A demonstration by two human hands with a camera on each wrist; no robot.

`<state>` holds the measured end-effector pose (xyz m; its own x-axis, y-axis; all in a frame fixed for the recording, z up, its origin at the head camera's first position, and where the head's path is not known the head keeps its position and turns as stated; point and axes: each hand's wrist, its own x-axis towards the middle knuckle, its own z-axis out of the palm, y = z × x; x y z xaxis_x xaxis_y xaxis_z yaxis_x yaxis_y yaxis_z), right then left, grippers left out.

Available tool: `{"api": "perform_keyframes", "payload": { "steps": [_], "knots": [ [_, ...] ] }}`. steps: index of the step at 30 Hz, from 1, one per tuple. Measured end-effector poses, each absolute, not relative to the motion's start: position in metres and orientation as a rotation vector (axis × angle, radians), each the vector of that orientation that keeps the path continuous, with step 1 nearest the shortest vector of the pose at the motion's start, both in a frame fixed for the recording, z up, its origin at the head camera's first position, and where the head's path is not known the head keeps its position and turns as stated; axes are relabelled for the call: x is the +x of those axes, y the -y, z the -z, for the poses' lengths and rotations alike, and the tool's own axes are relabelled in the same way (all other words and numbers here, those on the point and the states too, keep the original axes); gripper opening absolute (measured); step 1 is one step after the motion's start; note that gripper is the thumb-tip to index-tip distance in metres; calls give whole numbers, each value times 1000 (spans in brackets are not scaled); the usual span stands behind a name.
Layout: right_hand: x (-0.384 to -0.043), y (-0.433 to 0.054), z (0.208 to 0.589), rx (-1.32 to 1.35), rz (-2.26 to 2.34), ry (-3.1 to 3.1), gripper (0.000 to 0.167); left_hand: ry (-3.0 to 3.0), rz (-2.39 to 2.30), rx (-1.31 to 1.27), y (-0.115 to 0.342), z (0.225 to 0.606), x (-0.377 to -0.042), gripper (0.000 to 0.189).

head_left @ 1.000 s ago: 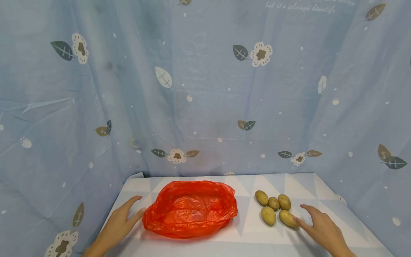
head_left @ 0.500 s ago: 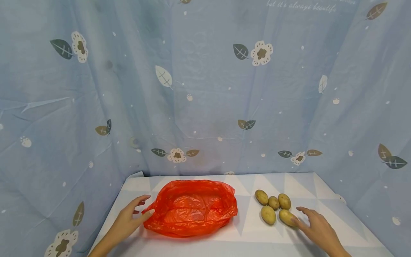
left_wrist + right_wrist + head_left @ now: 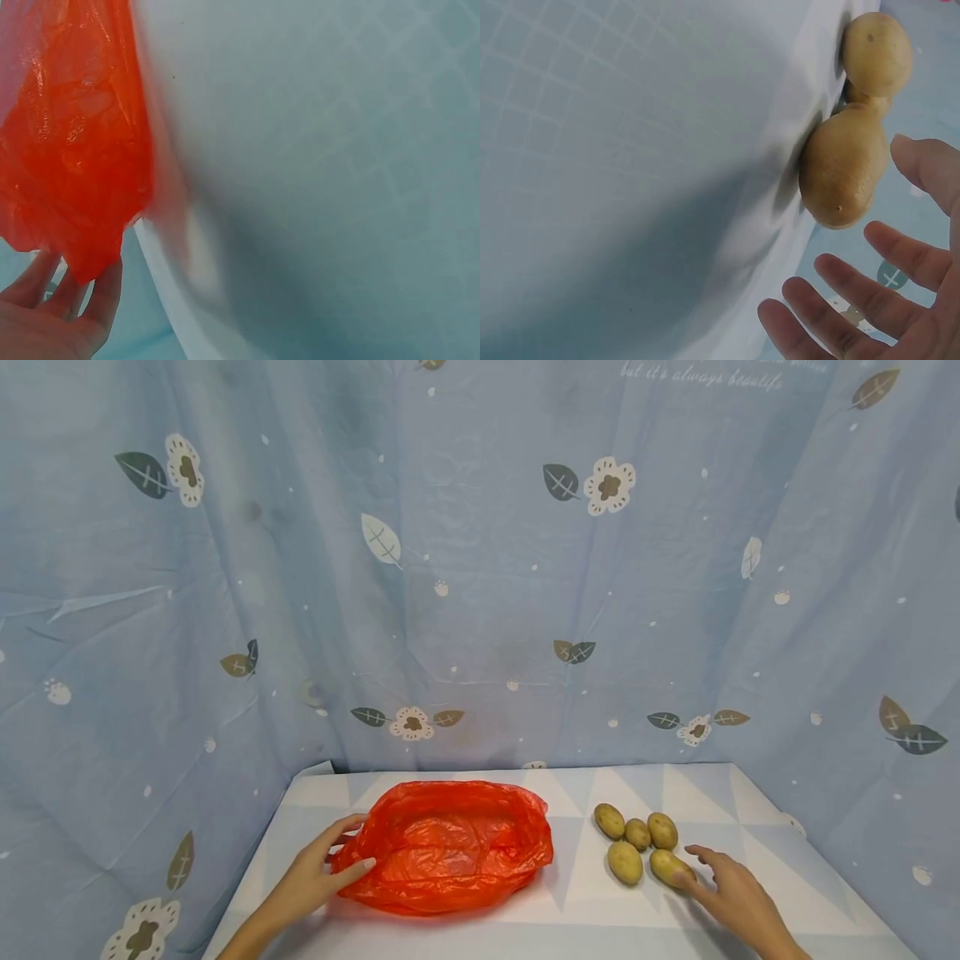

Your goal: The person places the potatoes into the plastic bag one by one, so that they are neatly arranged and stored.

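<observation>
A red plastic bag (image 3: 442,893) stands with its mouth spread wide and upward, left of the middle of the table. My left hand (image 3: 311,877) is at its left edge, thumb in front of the bag's side and fingers behind, spread apart. In the left wrist view, a drooping corner of the bag (image 3: 82,172) overlaps those fingers. To the right, my right hand (image 3: 738,893) hovers with parted fingers beside the nearest potato (image 3: 667,865). The thumb tip overlaps that potato in the head view; in the right wrist view, a gap shows between the fingers (image 3: 885,300) and the potato.
More potatoes lie grouped just beyond, among them a larger one (image 3: 625,862) and a small one (image 3: 637,834). A pale patterned cloth covers the table (image 3: 577,910). Blue printed curtains (image 3: 480,610) enclose the back and sides.
My left hand has moved right, from beside the bag to around its left edge. My right hand has shifted slightly left toward the nearest potato. The bag and potatoes stay in place.
</observation>
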<state>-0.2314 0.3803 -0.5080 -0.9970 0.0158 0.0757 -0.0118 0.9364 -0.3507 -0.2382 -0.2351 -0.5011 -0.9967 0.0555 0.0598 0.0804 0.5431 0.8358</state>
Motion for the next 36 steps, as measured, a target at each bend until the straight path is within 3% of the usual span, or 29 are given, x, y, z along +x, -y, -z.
{"api": "perform_keyframes", "payload": {
  "steps": [36],
  "knots": [
    [-241,-372,525,11,-612,2996,70,2856,1482,-105,232,504,-241,77]
  ]
}}
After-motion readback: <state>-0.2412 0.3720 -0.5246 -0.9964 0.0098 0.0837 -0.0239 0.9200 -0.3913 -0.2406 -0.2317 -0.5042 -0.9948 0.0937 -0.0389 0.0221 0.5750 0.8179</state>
